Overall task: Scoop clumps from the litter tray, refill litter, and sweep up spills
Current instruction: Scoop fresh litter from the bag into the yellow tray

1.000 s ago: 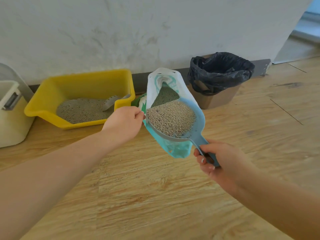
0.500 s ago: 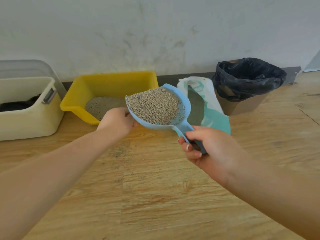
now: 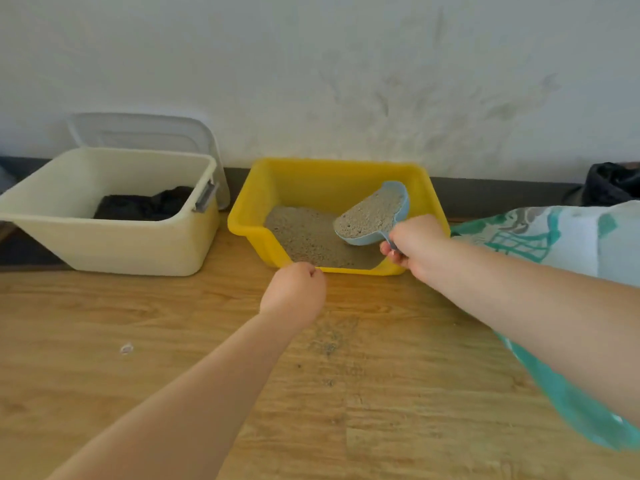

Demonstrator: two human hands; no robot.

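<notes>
Wooden floor (image 3: 173, 341) carries everything, and a patch of spilled grains (image 3: 330, 341) lies on it just in front of the tray. The left hand (image 3: 294, 292) is clenched in a fist at the tray's near rim; whether it grips the rim or only rests against it cannot be told. The right hand (image 3: 415, 247) grasps the handle of a blue scoop (image 3: 375, 216), its fingers curled round it. That scoop is heaped with litter and hangs tilted over the tray's right half, its mouth turned down toward the litter bed (image 3: 304, 237). The yellow tray (image 3: 332, 181) stands against the wall's dark skirting. Under the right forearm a teal and white bag (image 3: 571, 237) lies along the floor's right edge. Left of the tray, just beside it, stands a cream bin (image 3: 114, 251) with something dark inside, a clear lid (image 3: 145, 133) leaning behind it. At the far right edge a black-lined basket (image 3: 613, 183) shows partly.
</notes>
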